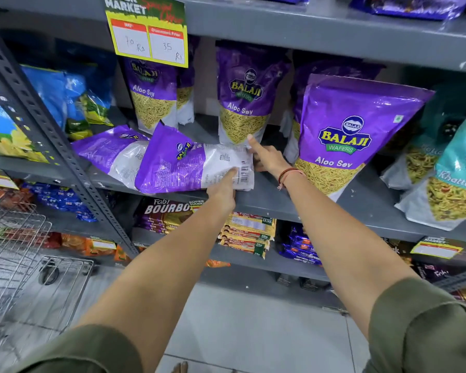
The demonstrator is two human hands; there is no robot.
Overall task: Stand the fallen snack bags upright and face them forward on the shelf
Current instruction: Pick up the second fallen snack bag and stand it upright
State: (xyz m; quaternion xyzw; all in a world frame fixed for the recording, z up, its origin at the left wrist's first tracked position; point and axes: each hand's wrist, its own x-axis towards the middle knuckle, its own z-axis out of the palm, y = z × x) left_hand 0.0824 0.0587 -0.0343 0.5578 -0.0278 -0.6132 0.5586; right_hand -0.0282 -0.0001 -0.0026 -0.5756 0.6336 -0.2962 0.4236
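A purple and white Aloo Sev bag (189,162) lies on its side on the grey shelf (269,203), back label facing me. My left hand (222,191) grips its white bottom end from below, thumb on the barcode. My right hand (267,157) holds the same end from the right, index finger raised. A second fallen bag (111,152) lies flat to its left, partly under the first. Three Aloo Sev bags stand upright and face forward: one at the back left (152,98), one in the middle (244,100), a nearer one at the right (345,133).
A yellow price sign (148,30) hangs from the shelf above. Blue bags (73,100) stand beyond the grey upright post (38,117) at the left, teal Khatta Meetha bags (452,179) at the right. Biscuit packs (248,232) fill the lower shelf. A wire trolley (14,246) stands at the lower left.
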